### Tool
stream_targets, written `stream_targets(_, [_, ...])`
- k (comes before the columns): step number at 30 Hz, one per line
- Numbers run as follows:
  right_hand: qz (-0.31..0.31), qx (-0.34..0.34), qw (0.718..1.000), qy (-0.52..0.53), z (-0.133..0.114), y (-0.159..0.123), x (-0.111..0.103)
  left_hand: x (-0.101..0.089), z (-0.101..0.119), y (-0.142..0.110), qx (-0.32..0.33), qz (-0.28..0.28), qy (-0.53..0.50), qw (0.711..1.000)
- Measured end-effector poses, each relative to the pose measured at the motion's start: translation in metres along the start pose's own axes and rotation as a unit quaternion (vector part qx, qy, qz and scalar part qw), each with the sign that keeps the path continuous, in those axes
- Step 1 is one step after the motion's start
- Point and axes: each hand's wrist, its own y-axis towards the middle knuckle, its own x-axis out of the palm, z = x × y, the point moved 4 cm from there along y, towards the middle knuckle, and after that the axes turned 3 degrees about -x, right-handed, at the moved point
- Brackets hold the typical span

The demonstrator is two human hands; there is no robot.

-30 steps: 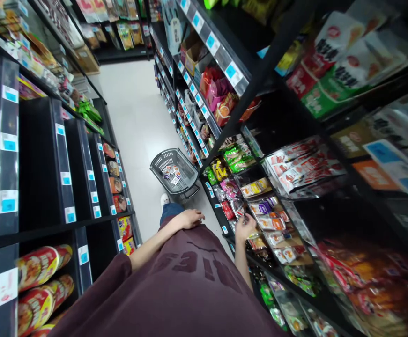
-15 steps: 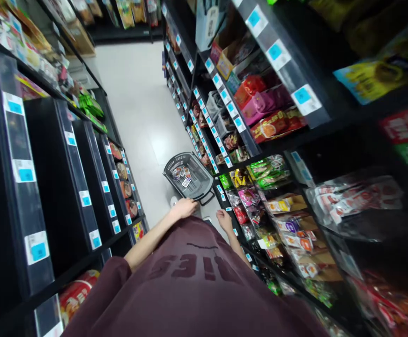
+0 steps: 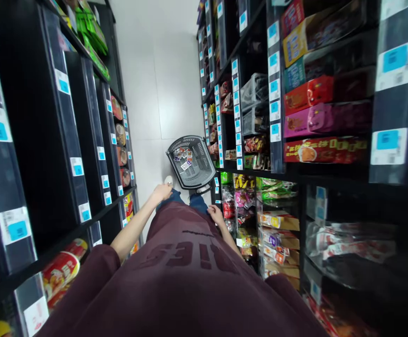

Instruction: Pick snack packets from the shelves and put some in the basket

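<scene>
A grey plastic basket (image 3: 204, 171) stands on the floor in front of my feet, with several small packets (image 3: 183, 157) in it. My left hand (image 3: 162, 191) hangs by my left thigh, beside the basket's near left side and apart from it. Its fingers are curled in, and nothing shows in them. By my right leg is my right hand (image 3: 215, 214), below the basket in the view and near the right-hand shelves. Its fingers are loosely bent and slightly apart, holding nothing visible.
Dark shelves with price tags line both sides of a narrow aisle. Bagged snacks (image 3: 244, 199) hang low on the right, with red and pink packs (image 3: 309, 117) above. Round packaged foods (image 3: 121, 135) sit on the left shelves. Pale floor tiles (image 3: 154, 84) run ahead.
My view has turned and moved closer above the basket. My left hand has moved left, away from the basket's near edge. My legs and a shoe have come into view.
</scene>
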Motion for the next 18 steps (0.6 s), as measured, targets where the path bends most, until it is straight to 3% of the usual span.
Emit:
stream_targets(6, [-0.006, -0.038, 0.999, 0.000, -0.004, 0.036, -0.033, -0.002, 0.035, 0.044, 0.004, -0.010, -0.031, 0.999])
stream_targets(11, [-0.056, -0.104, 0.992, -0.046, -0.024, 0.076, -0.064, -0.008, 0.071, 0.081, -0.061, 0.017, -0.107, 0.992])
stream_targets(15, [-0.097, -0.125, 0.984, -0.077, -0.028, 0.113, -0.088, 0.014, 0.107, 0.106, -0.104, 0.008, -0.173, 0.979])
stream_targets(18, [-0.097, -0.098, 0.987, -0.078, -0.015, 0.142, -0.102, 0.040, 0.142, 0.125, -0.104, -0.028, -0.192, 0.976])
